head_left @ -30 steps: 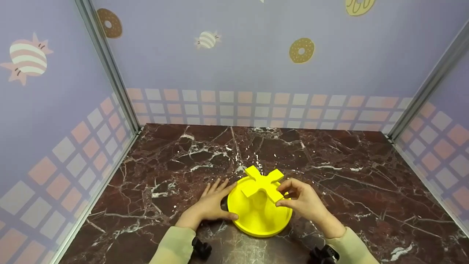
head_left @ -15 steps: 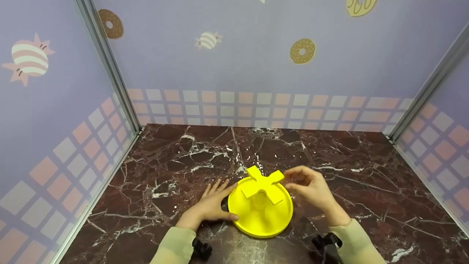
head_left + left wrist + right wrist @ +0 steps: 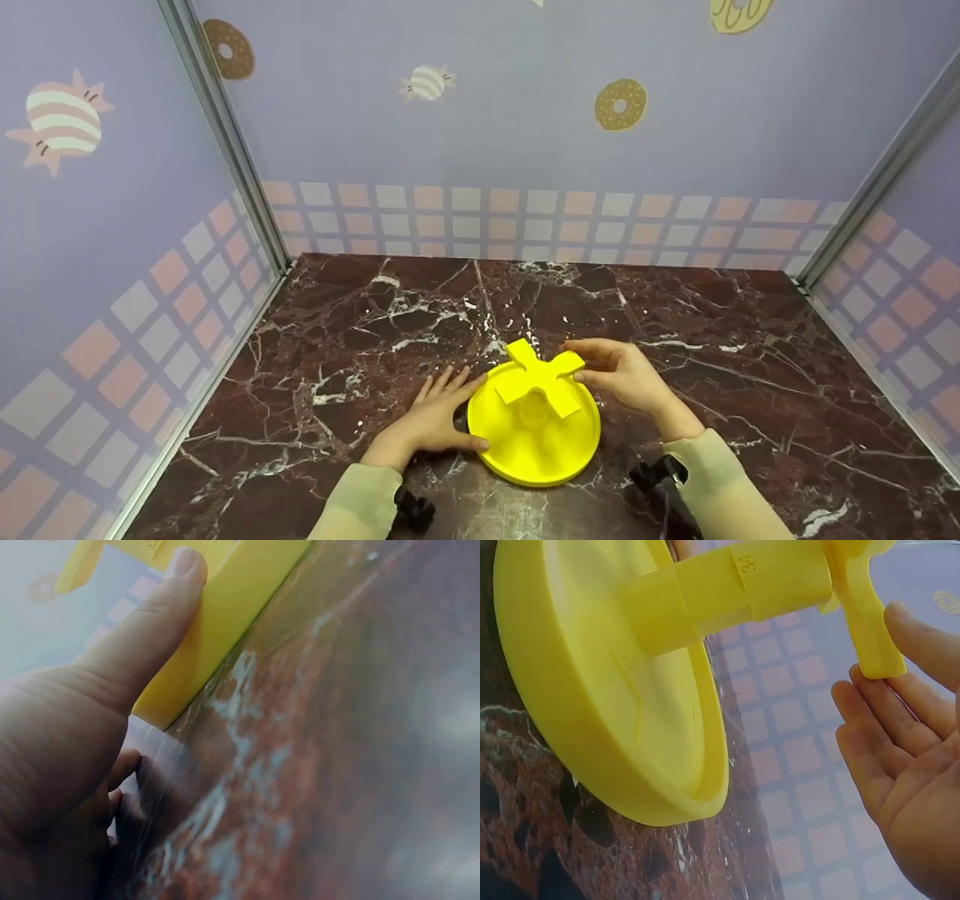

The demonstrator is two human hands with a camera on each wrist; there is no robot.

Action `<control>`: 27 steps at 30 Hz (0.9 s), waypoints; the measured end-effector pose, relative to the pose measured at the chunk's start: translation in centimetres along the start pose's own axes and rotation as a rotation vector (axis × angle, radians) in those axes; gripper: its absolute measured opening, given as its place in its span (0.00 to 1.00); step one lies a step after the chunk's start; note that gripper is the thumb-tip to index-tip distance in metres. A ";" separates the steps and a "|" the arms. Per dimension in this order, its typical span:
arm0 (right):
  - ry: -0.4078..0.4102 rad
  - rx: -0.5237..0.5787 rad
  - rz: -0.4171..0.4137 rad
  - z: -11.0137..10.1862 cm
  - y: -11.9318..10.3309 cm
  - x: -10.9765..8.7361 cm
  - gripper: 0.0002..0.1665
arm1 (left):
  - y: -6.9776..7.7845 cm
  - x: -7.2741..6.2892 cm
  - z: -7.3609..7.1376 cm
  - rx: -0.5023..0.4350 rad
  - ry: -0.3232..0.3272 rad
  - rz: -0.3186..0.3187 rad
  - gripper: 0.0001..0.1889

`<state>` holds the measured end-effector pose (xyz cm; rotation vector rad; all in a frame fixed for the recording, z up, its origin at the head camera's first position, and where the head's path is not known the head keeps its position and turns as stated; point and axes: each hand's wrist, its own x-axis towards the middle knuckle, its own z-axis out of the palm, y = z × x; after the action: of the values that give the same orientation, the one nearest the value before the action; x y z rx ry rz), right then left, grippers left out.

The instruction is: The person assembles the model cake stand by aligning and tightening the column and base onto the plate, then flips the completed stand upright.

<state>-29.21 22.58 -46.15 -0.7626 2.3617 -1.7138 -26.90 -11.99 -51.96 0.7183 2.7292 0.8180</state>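
A round yellow dish (image 3: pixel 510 459) with a raised rim stands on the table, and a thick post (image 3: pixel 742 592) marked with small digits rises from its middle. On top of the post sits a four-armed yellow cross (image 3: pixel 538 377). My right hand (image 3: pixel 626 375) pinches the cross's far right arm (image 3: pixel 874 637), thumb on one face and fingers behind its tip. My left hand (image 3: pixel 427 420) rests against the dish's left side with fingers straight and spread. Its thumb (image 3: pixel 154 626) lies over the rim, as the left wrist view shows.
The tabletop (image 3: pixel 360 300) is dark red marble with white veins. Purple panels with a checked border (image 3: pixel 465 199) and candy pictures close it in at the back and both sides, joined by grey metal posts (image 3: pixel 225 142).
My right hand has let go of the cross's near right arm, moved away and back, and now pinches the far right arm. My left hand and the dish have stayed in place.
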 end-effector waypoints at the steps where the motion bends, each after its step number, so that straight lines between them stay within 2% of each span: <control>1: 0.005 -0.001 0.001 0.0 0.0 0.0 0.31 | 0.0 0.0 0.0 -0.001 0.000 0.000 0.59; 6: 0.050 -0.062 0.007 0.0 -0.1 -0.5 0.27 | -0.1 0.0 0.0 -0.004 -0.005 -0.005 0.59; 11: 0.062 -0.082 0.007 0.2 -0.2 -1.0 0.23 | -0.2 0.0 0.0 -0.002 -0.005 -0.010 0.60; 21: 0.124 -0.134 -0.057 1.0 -0.4 -2.5 0.19 | -0.1 0.1 0.1 0.002 -0.002 0.003 0.59; 27: 0.156 -0.171 -0.062 1.9 -1.0 -3.4 0.19 | -0.2 0.1 0.2 0.017 0.002 0.008 0.59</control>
<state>-25.23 22.26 -46.53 -0.7588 2.6445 -1.6669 -27.00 -11.96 -52.21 0.7326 2.7400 0.7979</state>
